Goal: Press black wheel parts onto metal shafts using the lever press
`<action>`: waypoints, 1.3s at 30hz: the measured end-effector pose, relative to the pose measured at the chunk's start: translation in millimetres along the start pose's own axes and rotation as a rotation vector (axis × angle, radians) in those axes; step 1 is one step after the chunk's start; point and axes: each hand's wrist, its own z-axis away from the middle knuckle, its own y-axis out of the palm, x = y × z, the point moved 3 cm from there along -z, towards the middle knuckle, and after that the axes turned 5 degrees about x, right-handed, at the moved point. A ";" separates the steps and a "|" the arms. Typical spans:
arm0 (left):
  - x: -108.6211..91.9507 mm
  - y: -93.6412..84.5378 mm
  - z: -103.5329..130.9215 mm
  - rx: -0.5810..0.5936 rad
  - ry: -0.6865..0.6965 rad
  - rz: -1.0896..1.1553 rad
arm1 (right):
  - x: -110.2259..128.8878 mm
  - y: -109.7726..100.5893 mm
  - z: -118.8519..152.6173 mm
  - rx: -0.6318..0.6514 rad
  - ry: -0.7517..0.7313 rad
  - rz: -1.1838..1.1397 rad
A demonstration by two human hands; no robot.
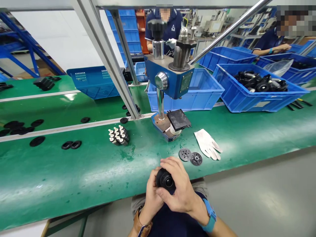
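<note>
Both hands are closed around a round black plastic part (pixel 166 179) with a raised hollow centre, held just past the bench's near edge. My left hand (pixel 152 192) wraps it from the left and below. My right hand (pixel 180 186) covers its top and right side, thumb across the front. Beyond the hands lie two flat black discs, a plain-faced disc (pixel 185 154) and a ribbed disc (pixel 196 158). A white glove (pixel 207 144) rests to their right. The underside of the held part is hidden by my fingers.
A blue hand press (pixel 170 79) stands on the green bench (pixel 93 171), a black plate (pixel 179 119) at its base. Left of it are several black cylinders with white tips (pixel 118 135) and black rings (pixel 71 144). Blue bins (pixel 261 98) line the back; two people work beyond.
</note>
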 end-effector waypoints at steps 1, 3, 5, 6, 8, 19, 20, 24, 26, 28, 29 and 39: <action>-0.7 0.2 -0.1 0.001 -0.004 -0.005 | 0.0 0.4 -0.6 -0.003 -0.004 0.000; -2.8 0.5 -0.5 -0.002 -0.003 -0.028 | -0.3 1.6 0.2 -0.039 0.017 0.028; -3.2 0.9 -0.5 -0.008 -0.010 -0.034 | -0.2 3.5 3.1 -0.076 0.054 0.072; -2.1 1.0 -0.1 -0.012 -0.019 -0.019 | 0.2 4.6 5.0 -0.086 0.069 0.085; 1.5 1.0 1.2 -0.023 -0.042 0.037 | 1.6 6.7 8.4 -0.074 0.080 0.084; -2.2 0.8 -0.9 -0.039 -0.043 0.126 | 1.3 8.0 15.6 0.062 0.121 0.043; -1.5 0.7 -0.7 -0.043 -0.049 0.133 | 1.4 8.3 16.1 0.071 0.120 0.039; 4.0 -1.1 1.3 -0.053 -0.061 0.087 | 3.2 8.2 15.5 0.043 0.135 0.047; 6.6 -2.1 2.0 -0.047 -0.057 0.042 | 4.4 8.0 14.9 -0.010 0.158 0.072; 7.9 -2.7 2.4 -0.041 -0.048 0.011 | 5.6 8.8 15.2 -0.053 0.184 0.091; 8.3 -2.8 2.6 -0.039 -0.044 0.009 | 5.9 9.5 15.6 -0.067 0.198 0.095; 6.7 -3.5 5.9 -0.042 0.011 -0.012 | 7.9 7.5 15.4 -0.090 0.201 0.090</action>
